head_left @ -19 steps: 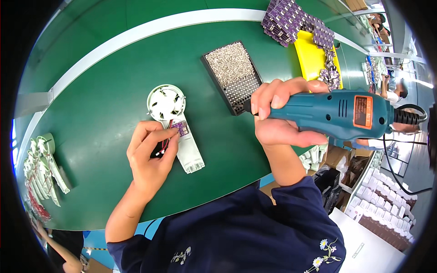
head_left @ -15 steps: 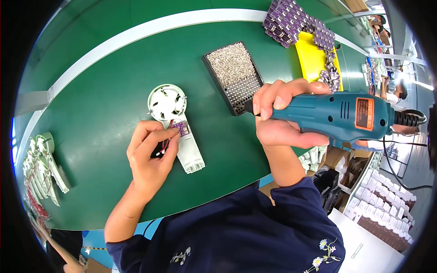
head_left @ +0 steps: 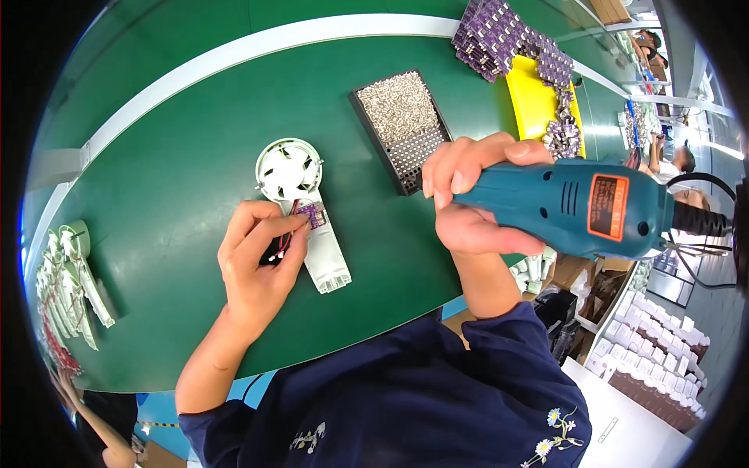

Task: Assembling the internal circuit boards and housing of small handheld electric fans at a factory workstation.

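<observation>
A pale fan housing (head_left: 327,261) lies on the green table, its round fan end (head_left: 289,168) pointing away from me. A small purple circuit board (head_left: 315,215) sits in the housing's handle, just below the fan. My left hand (head_left: 261,253) has thumb and forefinger closed on the board's left edge, with thin red and black wires (head_left: 284,246) beside the fingers. My right hand (head_left: 476,191) grips a teal electric screwdriver (head_left: 573,204), held nearly level above the table's right side. Its bit is hidden behind my fingers.
A black tray of small screws (head_left: 378,145) stands ahead of my right hand. Beyond it, purple circuit boards (head_left: 499,39) are stacked by a yellow tray (head_left: 530,97). More pale housings (head_left: 70,273) lie at far left. The screwdriver's cable (head_left: 702,178) runs right.
My right hand and the screwdriver have shifted slightly left, and the dark nose end seen earlier is now hidden. My left hand keeps its hold on the circuit board.
</observation>
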A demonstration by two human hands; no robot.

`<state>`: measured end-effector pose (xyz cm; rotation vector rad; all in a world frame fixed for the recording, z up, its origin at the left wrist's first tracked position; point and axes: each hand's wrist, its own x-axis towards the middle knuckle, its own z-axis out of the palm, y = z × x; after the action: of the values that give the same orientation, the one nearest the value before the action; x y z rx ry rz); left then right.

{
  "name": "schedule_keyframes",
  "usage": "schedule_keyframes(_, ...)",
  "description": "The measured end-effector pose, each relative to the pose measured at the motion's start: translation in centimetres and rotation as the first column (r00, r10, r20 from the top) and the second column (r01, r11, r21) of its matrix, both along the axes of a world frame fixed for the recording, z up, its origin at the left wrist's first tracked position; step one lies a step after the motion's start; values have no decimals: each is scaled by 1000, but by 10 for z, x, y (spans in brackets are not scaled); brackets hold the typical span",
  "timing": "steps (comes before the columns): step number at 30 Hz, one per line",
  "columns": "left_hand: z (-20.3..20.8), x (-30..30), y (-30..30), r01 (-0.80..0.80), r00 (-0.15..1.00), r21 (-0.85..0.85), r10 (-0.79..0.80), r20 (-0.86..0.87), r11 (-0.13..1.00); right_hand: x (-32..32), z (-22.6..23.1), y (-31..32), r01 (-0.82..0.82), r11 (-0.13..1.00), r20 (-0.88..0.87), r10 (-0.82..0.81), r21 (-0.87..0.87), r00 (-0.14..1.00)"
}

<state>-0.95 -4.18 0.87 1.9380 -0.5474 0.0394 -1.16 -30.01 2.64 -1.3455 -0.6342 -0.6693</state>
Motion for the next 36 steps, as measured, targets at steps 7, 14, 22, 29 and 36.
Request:
schedule_keyframes(7,-1,2,3,19,1000,-27,-20,-22,999,-6,8,12,33,993,-22,-31,109,999)
schedule_keyframes(14,0,6,2,55,998,-91,-58,-33,994,-19,57,52,-108,969,49,100,223,994)
schedule_keyframes(22,-8,5,4,25,999,-137,-19,47,990,-16,33,93,-186,965,-24,194,183,981)
schedule_keyframes(29,-9,2,5,19,1000,-151,-18,6,988,-7,24,93,-236,963,-67,246,131,967)
schedule_keyframes(36,-10,3,3,15,1000,-158,-14,10,987,-7,28,94,-242,967,-84,249,79,965)
